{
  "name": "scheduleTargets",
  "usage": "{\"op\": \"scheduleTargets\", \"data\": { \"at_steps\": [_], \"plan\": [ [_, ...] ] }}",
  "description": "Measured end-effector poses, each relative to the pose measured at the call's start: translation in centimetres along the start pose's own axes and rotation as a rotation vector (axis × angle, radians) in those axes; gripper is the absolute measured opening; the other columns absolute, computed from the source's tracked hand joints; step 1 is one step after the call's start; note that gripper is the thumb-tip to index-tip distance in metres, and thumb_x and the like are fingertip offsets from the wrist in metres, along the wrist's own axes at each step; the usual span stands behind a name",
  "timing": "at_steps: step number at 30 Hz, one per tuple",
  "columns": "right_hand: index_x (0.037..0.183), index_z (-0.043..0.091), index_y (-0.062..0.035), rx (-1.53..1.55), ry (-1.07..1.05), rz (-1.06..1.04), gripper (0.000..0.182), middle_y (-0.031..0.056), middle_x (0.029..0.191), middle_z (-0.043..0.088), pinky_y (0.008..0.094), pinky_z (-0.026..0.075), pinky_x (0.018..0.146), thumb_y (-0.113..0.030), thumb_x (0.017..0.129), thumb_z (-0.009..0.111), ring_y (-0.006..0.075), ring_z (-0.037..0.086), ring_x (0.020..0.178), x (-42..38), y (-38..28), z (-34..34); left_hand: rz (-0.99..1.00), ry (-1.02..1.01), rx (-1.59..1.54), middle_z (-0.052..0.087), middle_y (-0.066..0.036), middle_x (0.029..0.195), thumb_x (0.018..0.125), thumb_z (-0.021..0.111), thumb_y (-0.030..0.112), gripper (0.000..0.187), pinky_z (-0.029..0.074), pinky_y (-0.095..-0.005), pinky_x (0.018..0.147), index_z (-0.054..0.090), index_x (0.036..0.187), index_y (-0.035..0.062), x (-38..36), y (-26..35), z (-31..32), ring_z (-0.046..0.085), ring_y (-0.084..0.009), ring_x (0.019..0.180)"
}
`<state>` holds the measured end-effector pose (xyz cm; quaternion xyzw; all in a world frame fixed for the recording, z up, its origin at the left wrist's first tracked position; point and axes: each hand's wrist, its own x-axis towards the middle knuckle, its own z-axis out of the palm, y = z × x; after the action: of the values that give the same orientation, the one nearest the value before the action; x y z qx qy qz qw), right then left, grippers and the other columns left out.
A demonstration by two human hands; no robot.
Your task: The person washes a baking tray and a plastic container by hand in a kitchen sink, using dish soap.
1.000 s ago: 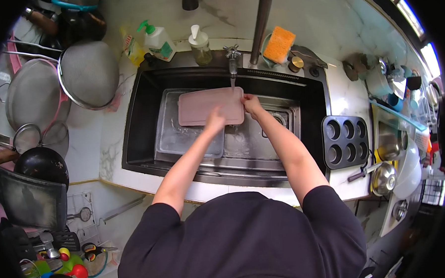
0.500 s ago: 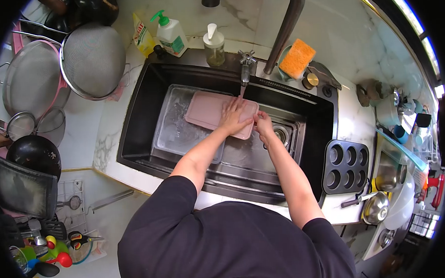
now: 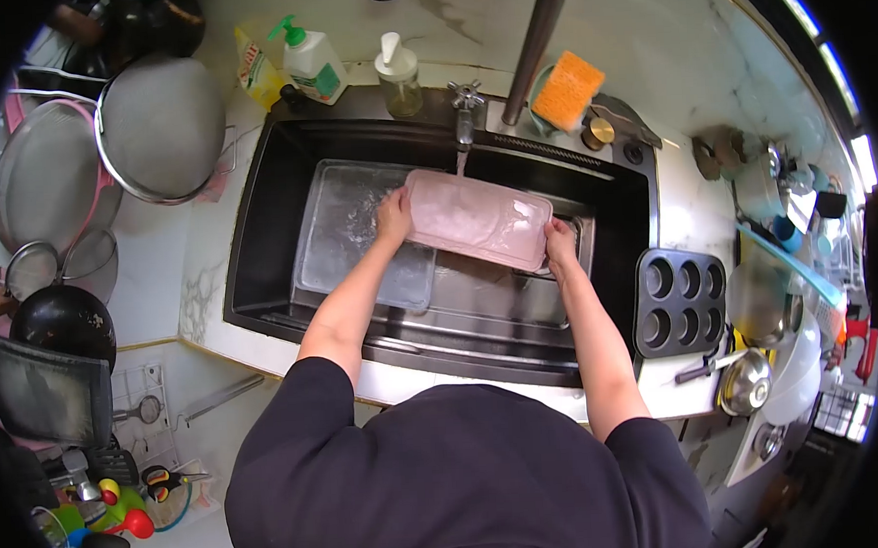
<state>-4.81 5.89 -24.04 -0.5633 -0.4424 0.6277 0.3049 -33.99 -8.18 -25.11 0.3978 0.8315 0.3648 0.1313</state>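
A pink rectangular lid (image 3: 478, 217) is held over the black sink (image 3: 263, 272), under the running faucet (image 3: 465, 126). Water from the faucet meets its back edge and its surface looks wet. My left hand (image 3: 393, 217) is closed round the lid's left end, and my right hand (image 3: 560, 244) grips its right end. Below and to the left, a clear wet plastic container or tray (image 3: 345, 249) lies on the sink bottom.
An orange sponge (image 3: 568, 90), a soap dispenser (image 3: 398, 75) and a green-topped bottle (image 3: 313, 64) stand behind the sink. A muffin pan (image 3: 681, 301) lies at the right; strainers (image 3: 161, 129) hang at the left.
The lid has moved right and a little up in the view. My left hand has gone from lying flat on the lid to gripping its left end; my right hand has moved right with the lid's end.
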Motion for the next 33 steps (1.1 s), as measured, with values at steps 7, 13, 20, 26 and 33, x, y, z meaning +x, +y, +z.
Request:
{"op": "scheduleTargets", "data": {
  "at_steps": [7, 13, 20, 26, 33],
  "plan": [
    [0.108, 0.049, -0.0112, -0.006, 0.017, 0.227, 0.022, 0.0000, 0.085, 0.056, 0.0279, 0.044, 0.053, -0.016, 0.088, 0.040, 0.0103, 0.053, 0.069, 0.9, 2.3, -4.7, 0.231, -0.019, -0.138, 0.060, -0.016, 0.080, 0.075, 0.051, 0.006, 0.018, 0.045, -0.0289, 0.067, 0.062, 0.088, 0.0027, 1.9, 8.4, -1.8, 0.060, -0.0252, 0.075],
    [0.113, 0.046, -0.0107, 0.157, 0.025, 0.376, 0.028, 0.0022, 0.090, 0.057, 0.0364, 0.046, 0.064, -0.010, 0.086, 0.041, 0.0147, 0.056, 0.071, -0.6, 2.6, -6.7, 0.439, -0.216, -0.220, 0.060, -0.013, 0.081, 0.071, 0.046, -0.001, 0.023, 0.045, -0.0294, 0.067, 0.064, 0.085, 0.0049, 3.6, 12.4, -2.7, 0.059, -0.0279, 0.075],
    [0.118, 0.044, -0.0050, 0.238, -0.072, 0.342, 0.044, 0.0054, 0.072, 0.056, 0.0228, 0.046, 0.044, -0.004, 0.074, 0.051, 0.0108, 0.053, 0.052, 0.0, 1.9, -9.6, 0.416, -0.358, -0.273, 0.058, -0.008, 0.078, 0.072, 0.054, 0.006, 0.020, 0.044, -0.0253, 0.065, 0.064, 0.089, 0.0085, 3.7, 13.0, -3.4, 0.058, -0.0195, 0.070],
    [0.071, 0.055, -0.0003, 0.401, -0.057, 0.511, 0.017, 0.0046, 0.050, 0.053, 0.0213, 0.045, 0.032, -0.014, 0.077, 0.048, 0.0114, 0.053, 0.039, -0.8, 0.8, -10.9, 0.434, -0.311, -0.120, 0.057, -0.011, 0.079, 0.074, 0.060, 0.021, 0.022, 0.042, -0.0290, 0.068, 0.063, 0.088, 0.0053, 3.2, 11.8, -2.3, 0.054, -0.0214, 0.079],
    [0.062, 0.050, -0.0018, 0.163, -0.030, 0.571, 0.028, 0.0053, 0.048, 0.053, 0.0223, 0.046, 0.031, -0.020, 0.083, 0.045, 0.0132, 0.053, 0.036, -0.7, 1.5, -9.7, -0.011, -0.299, -0.414, 0.057, -0.021, 0.083, 0.085, 0.041, 0.024, 0.031, 0.041, -0.0351, 0.069, 0.053, 0.093, -0.0025, 3.0, 9.1, 2.6, 0.056, -0.0325, 0.079]
  ]
}}
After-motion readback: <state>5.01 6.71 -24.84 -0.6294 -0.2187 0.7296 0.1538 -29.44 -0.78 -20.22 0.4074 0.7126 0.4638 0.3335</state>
